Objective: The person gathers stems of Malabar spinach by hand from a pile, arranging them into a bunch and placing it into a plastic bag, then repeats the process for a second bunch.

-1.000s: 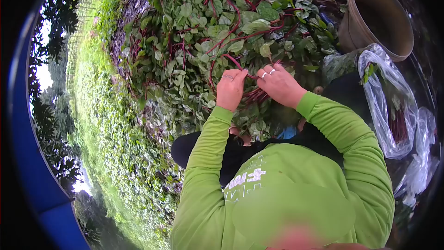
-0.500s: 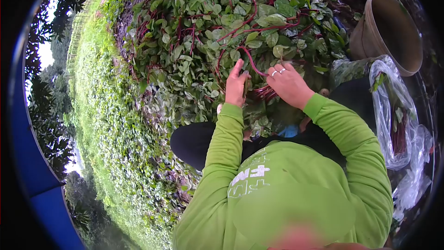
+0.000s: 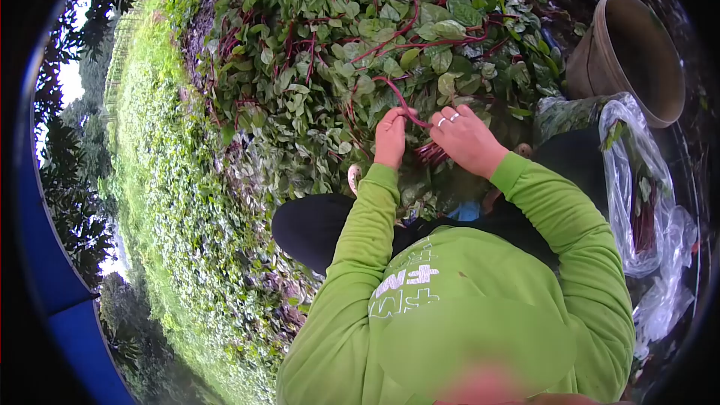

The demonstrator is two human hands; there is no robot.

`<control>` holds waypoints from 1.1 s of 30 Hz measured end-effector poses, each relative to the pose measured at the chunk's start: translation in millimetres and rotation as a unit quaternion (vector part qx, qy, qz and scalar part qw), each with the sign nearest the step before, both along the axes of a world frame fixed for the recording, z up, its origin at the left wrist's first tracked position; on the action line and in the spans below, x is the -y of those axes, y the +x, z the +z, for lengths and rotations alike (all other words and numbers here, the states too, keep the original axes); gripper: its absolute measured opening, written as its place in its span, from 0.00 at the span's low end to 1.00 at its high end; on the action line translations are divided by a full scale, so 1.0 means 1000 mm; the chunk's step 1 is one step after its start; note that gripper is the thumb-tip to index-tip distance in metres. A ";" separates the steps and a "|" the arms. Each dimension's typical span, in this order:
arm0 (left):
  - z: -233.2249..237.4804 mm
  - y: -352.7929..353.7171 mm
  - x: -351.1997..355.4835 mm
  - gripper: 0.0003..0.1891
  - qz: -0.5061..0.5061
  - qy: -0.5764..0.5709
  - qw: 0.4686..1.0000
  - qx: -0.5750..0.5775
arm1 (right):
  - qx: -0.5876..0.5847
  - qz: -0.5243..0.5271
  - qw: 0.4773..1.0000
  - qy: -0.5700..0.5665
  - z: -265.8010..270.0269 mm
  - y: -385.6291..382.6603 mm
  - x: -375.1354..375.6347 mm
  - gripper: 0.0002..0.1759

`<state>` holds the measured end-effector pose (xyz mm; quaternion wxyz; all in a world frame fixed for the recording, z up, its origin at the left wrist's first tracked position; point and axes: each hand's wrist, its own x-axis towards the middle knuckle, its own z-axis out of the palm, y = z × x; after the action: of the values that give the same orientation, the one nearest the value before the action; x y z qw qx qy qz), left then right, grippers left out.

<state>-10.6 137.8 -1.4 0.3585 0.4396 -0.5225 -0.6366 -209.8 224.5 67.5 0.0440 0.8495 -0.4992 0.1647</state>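
Two points of hold, as I judge remotely, steady the curved red stem [image 3: 397,92] over the leafy heap [image 3: 315,97]: left hand [image 3: 390,139] pinching partway along, right hand [image 3: 469,142] closed on its lower end.

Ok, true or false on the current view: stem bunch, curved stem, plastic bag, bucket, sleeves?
1. The right hand holds a bunch of cut dark-red stems. True.
2. The left hand is well away from the long curved red stem. False: its fingertips are on it.
3. The clear plastic bag has red stems inside. True.
4. The round brown bucket is at the person's left. False: it is at the right, past the bag.
5. Both sleeves are blue. False: lime green.
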 end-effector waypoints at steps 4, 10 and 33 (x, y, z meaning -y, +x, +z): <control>0.030 0.014 -0.004 0.20 -0.125 0.106 0.986 -0.031 | 0.008 -0.004 1.000 -0.001 -0.001 -0.002 0.000 0.05; 0.031 0.004 -0.015 0.14 -0.178 -0.017 0.973 0.143 | 0.010 0.001 1.000 0.001 -0.002 0.000 -0.002 0.05; 0.059 -0.010 -0.020 0.18 -0.138 0.103 0.962 0.212 | -0.009 0.098 0.994 -0.044 -0.015 0.030 -0.032 0.17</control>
<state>-21.1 158.1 58.0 0.1014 0.5223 -0.5738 -0.6226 -180.3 256.3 52.5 0.0700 0.8931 -0.4053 0.1823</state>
